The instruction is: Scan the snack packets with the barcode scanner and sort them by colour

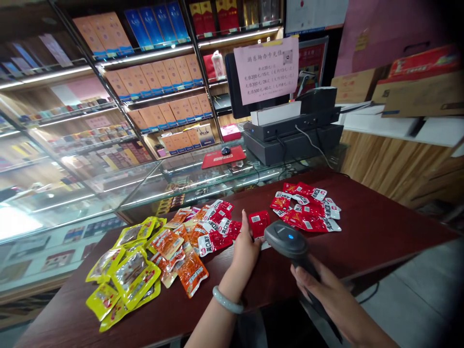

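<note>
My left hand [246, 244], with a pale bangle on the wrist, holds a small red snack packet [259, 223] upright above the table, its white barcode label facing me. My right hand [319, 280] is wrapped round the handle of a black barcode scanner [286, 239]. A blue light glows on top of the scanner, whose head is close to the packet. Just left of my left hand lie more red packets [217, 239], beside orange packets [192, 270] and a heap of yellow packets [136, 278]. Another group of red packets [308, 208] lies beyond the scanner on the right.
The dark red table [377, 227] adjoins a glass display counter [174, 179]. On the counter are a mouse [225, 151] on a red mat and a black cash register [293, 140] with a pink sign [268, 72]. Shelves of boxes stand behind; cartons [422, 96] sit at right.
</note>
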### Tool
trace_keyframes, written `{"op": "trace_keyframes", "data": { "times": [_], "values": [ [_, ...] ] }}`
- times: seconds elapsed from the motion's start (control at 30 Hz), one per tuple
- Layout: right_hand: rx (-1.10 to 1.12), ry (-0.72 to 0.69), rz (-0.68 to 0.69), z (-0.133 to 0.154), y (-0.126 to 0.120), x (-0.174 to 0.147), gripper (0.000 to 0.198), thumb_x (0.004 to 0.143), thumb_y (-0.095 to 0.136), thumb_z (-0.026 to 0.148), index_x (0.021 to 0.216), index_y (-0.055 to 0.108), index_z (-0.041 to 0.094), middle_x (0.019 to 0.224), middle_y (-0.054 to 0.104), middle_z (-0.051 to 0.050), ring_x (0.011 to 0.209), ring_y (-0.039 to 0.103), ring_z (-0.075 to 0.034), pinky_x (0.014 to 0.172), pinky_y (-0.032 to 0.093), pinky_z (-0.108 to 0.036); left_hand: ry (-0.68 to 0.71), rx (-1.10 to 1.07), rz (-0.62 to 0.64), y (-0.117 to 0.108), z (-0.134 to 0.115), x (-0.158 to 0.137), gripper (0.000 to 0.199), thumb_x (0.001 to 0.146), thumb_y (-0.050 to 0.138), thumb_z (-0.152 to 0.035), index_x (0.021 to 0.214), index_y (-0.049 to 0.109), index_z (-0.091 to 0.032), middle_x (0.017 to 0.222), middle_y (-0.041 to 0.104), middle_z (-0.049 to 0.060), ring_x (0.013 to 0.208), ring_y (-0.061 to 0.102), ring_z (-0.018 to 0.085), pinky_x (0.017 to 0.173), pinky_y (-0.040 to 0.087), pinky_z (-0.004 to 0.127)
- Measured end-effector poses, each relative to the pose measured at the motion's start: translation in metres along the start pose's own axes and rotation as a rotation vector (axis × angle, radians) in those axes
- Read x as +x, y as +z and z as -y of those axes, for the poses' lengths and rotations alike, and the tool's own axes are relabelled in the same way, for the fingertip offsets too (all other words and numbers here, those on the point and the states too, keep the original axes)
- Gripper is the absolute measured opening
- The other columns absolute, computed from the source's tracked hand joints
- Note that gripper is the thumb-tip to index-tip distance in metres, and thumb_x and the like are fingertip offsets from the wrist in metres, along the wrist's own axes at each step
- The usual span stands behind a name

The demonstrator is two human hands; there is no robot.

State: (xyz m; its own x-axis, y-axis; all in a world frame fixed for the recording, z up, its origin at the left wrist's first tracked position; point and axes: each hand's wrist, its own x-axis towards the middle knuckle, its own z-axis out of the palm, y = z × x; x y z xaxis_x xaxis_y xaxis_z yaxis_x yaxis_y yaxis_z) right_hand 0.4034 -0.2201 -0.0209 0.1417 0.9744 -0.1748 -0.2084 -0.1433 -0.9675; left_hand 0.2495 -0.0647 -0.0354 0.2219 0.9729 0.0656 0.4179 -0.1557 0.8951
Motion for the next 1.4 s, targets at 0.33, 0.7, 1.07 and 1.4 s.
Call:
{"op": "trace_keyframes", "data": {
  "times": [0.33,0.7,1.07,1.4],
  "values": [
    [0.023,-0.003,0.004,-0.005,0.001,0.002,0.055,0.084,0.069,0.067,0.116,0.061,0.022,0.070,0.045,0.006,0.060,0.038,-0.012,0.054,0.034,-0.024,-0.039,0.019,-0.060,-0.015,0.005,0.006,0.102,0.078,0.069,-0.016,0.162,0.012,-0.019,0.083,0.072,0.002,0.075,0.068,0.019,0.077,0.050,0.030],
    [0.018,0.073,-0.156,-0.014,-0.030,-0.001,0.067,0.077,0.072,0.072,0.124,0.067,0.023,0.075,0.071,-0.003,0.072,0.067,-0.023,0.064,0.053,-0.030,0.309,0.632,-0.268,-0.002,-0.013,0.059,0.079,0.083,0.067,-0.030,0.155,0.036,-0.013,0.158,0.040,0.018,0.150,0.030,0.032,0.122,0.027,0.048],
    [0.079,-0.010,-0.321,-0.027,-0.056,-0.011,0.065,0.073,0.075,0.072,0.119,0.070,0.026,0.074,0.073,-0.002,0.072,0.071,-0.024,0.063,0.056,-0.029,0.201,0.584,0.146,0.129,-0.069,0.136,0.063,0.079,0.069,-0.029,0.132,0.057,0.002,0.118,0.065,0.035,0.120,0.061,0.044,0.103,0.045,0.052],
    [0.110,-0.039,-0.349,-0.013,-0.056,-0.016,0.065,0.070,0.078,0.070,0.118,0.073,0.026,0.071,0.072,-0.002,0.071,0.069,-0.024,0.067,0.058,-0.034,-0.242,-0.318,0.078,0.071,-0.058,0.143,0.005,0.078,0.064,-0.012,0.073,0.065,-0.014,0.080,0.071,0.013,0.097,0.071,0.029,0.089,0.054,0.037]
  ]
}}
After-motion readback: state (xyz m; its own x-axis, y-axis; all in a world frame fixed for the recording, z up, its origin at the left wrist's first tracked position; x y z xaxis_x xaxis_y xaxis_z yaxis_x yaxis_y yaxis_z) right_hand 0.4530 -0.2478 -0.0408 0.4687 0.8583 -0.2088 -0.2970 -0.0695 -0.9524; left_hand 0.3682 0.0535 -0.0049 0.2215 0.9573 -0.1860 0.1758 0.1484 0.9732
